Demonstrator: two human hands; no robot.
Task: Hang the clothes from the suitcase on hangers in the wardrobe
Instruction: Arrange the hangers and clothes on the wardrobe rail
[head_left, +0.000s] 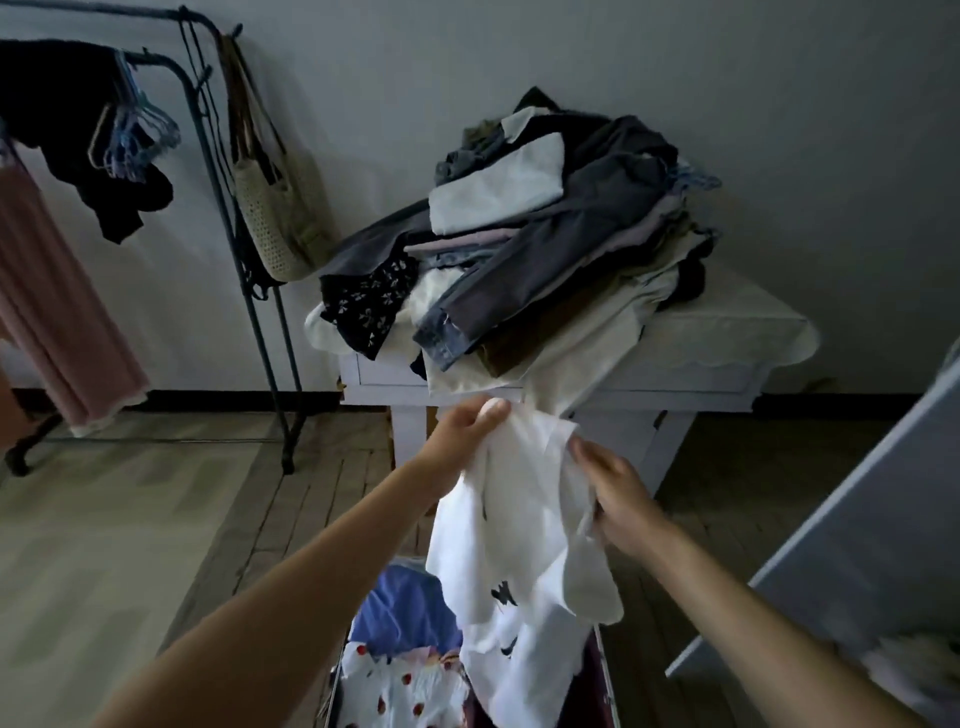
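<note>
Both hands lift a white shirt (524, 545) up over the open suitcase (415, 670) at the bottom of the frame. The left hand (467, 431) pinches its top edge and the right hand (618, 499) grips the side (to spread it out for a hanger). Spare hangers (137, 137) wait on the rack (249, 280), upper left.

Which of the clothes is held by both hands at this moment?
The white garment with small dark prints, lifted above the suitcase. The left hand and right hand grip its top; the other clothes lie untouched.
</note>
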